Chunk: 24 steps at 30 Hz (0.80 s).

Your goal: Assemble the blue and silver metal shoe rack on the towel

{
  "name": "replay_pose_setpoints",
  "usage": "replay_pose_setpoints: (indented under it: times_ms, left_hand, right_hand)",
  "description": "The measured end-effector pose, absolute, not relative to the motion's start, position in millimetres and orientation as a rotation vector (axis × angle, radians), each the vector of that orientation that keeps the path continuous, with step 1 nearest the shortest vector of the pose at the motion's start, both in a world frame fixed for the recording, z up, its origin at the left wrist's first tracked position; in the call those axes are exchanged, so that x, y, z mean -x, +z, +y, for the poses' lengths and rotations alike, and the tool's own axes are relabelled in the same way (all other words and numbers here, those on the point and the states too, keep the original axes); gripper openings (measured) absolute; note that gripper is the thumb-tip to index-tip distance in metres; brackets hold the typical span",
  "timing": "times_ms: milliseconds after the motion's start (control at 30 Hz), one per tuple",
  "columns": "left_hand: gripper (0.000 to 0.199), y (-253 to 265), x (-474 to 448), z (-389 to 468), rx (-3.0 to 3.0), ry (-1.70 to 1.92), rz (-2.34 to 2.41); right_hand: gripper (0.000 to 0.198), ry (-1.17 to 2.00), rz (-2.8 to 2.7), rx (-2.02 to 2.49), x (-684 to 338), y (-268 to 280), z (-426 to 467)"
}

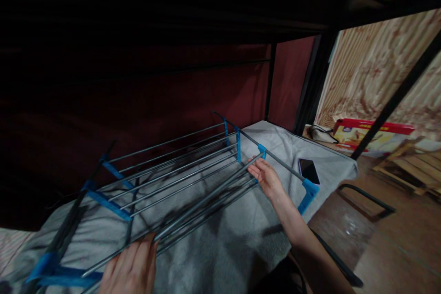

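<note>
A metal drying rack (186, 177) with thin grey rods and blue plastic joints lies spread across a grey blanket. Near the bottom, my left hand (131, 264) is closed over the rods of its near section, back of the hand up. My right hand (265, 175) is at the other end of that section, fingers around a rod beside a blue clip (262, 149); the fingertips are partly hidden. At the rack's corners are a blue joint on the right (309, 193) and another blue joint on the left (48, 271).
A phone (309, 171) lies on the grey blanket (330, 165) right of the rack. A dark bunk frame (301, 87) surrounds the bed, with a low upper deck. Beyond are a red-and-yellow box (372, 134), a wooden slatted stand (413, 165) and a patterned curtain (382, 69).
</note>
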<state>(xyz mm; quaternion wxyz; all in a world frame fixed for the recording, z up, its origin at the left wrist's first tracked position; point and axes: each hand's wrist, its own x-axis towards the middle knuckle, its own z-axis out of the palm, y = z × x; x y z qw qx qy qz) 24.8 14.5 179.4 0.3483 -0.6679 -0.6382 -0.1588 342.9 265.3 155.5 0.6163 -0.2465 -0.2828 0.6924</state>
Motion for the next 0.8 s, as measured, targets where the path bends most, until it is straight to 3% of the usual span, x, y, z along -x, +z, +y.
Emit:
replay_pose_setpoints:
  times_ms: [800]
  left_hand:
    - [0.027, 185, -45, 25, 1.714, -0.394, -2.006]
  right_hand:
    - [0.022, 1.536, -0.691, 0.809, -357, 143, 277]
